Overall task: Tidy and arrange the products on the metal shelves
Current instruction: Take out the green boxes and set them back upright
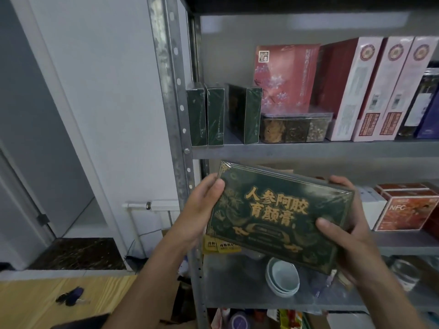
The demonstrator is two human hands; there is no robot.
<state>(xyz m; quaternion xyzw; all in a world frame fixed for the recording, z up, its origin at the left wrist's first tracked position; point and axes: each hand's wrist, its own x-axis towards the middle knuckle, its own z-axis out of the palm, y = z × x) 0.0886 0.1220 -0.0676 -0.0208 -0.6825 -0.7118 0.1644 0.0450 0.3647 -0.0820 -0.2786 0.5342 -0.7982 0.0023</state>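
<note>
Left hand (202, 210) and right hand (344, 236) clamp opposite short ends of flat dark-green gold-lettered film-wrapped box (278, 217), held tilted in air before grey metal shelf (308, 151). Step, likely: shelving it. Next: turn upright, slot beside three upright dark-green boxes (221, 115) above.

The 2 forearms reach forward, the left hand (204, 210) gripping the green box (278, 210) at its left end, the right hand (344, 233) at its right end, thumbs across its face.

dark green box (278, 217) gold lettering, pink floral box (285, 77)
</note>
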